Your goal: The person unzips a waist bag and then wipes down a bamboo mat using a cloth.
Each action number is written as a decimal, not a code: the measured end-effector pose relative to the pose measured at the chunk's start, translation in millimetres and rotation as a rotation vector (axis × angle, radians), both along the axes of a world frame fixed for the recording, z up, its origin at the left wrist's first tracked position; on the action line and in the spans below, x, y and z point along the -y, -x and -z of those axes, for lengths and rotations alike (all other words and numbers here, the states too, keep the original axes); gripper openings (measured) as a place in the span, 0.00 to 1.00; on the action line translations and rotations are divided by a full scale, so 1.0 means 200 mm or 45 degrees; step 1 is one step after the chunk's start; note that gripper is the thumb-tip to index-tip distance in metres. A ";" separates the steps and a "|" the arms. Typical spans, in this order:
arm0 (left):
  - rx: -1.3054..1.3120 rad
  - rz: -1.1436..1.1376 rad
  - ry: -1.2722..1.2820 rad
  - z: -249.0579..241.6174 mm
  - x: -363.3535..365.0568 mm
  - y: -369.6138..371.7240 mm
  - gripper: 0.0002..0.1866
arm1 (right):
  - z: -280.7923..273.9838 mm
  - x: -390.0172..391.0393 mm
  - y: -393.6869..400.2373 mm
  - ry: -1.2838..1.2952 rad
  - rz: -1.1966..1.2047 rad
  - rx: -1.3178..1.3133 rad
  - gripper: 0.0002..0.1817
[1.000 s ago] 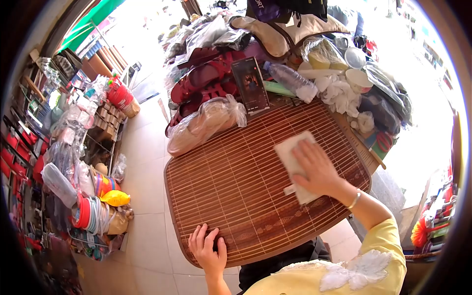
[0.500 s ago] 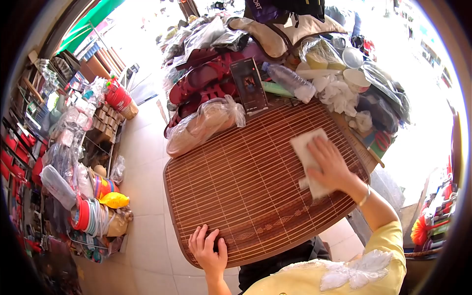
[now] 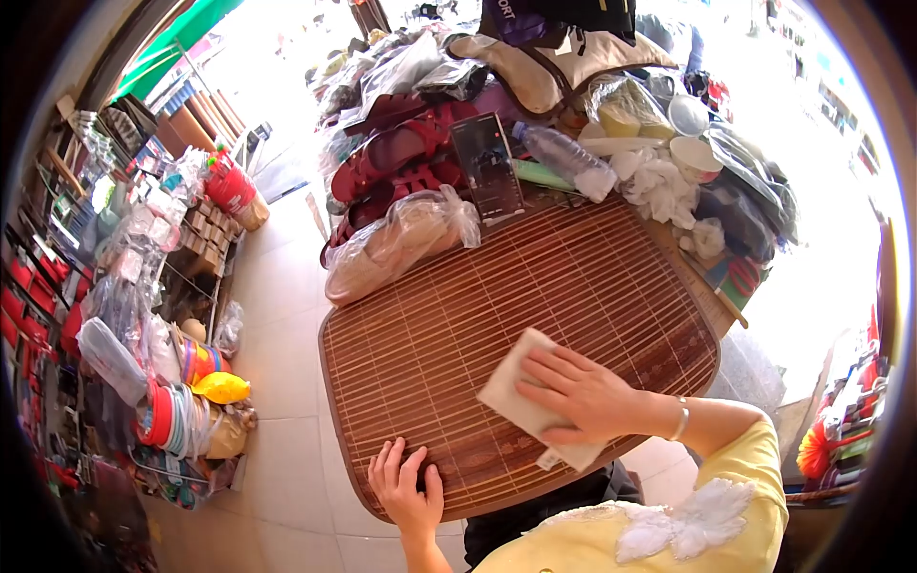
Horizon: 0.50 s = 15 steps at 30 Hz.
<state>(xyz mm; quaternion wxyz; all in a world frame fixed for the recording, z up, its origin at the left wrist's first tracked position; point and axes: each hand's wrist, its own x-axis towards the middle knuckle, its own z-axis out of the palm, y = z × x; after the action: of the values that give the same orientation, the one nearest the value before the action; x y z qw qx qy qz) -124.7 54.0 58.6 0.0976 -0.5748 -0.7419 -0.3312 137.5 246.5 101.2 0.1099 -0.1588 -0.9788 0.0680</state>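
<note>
A brown slatted bamboo mat with rounded corners and a dark border lies in front of me. Flat on its near part is a pale folded cloth with a small white tag. My right hand presses on this cloth from above, fingers stretched out to the left. On the mat's near left edge rests my left hand, fingers spread, holding nothing.
Beyond the mat are a phone showing a video, a plastic bottle, dark red sandals, bagged beige shoes and white cups. Shelves of goods stand left, past a tiled floor.
My right hand and the cloth have moved left and toward me across the mat, and the cloth has turned. My left hand has stayed almost in place.
</note>
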 end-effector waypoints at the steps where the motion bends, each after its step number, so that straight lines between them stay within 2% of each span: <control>1: 0.004 -0.001 0.004 0.00 0.00 0.00 0.12 | -0.02 -0.01 -0.05 0.008 0.070 0.035 0.43; 2: 0.011 0.000 0.007 0.00 0.00 0.00 0.12 | -0.02 -0.03 -0.10 0.016 0.142 0.068 0.44; 4: 0.001 0.007 0.011 -0.01 0.00 0.00 0.12 | 0.11 -0.20 -0.22 -0.162 0.359 -0.089 0.44; 6: 0.002 0.003 0.015 -0.02 -0.01 0.00 0.12 | 0.12 -0.41 -0.23 -0.201 0.658 -0.062 0.42; 9: 0.015 0.003 0.015 -0.02 -0.01 -0.01 0.12 | 0.15 -0.66 -0.13 -0.225 0.750 -0.201 0.40; 12: 0.023 0.003 0.016 -0.02 -0.01 -0.01 0.12 | 0.16 -0.73 0.12 -0.306 0.662 -0.233 0.39; 15: 0.020 -0.002 0.016 -0.02 -0.01 -0.02 0.12 | 0.08 -0.58 0.37 -0.165 0.351 -0.253 0.39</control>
<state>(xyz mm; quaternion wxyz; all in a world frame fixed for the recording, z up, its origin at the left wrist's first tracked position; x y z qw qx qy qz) -120.7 55.8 62.0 0.0884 -0.5724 -0.7450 -0.3309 63.0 362.0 84.5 0.2241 -0.2765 -0.9345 0.0046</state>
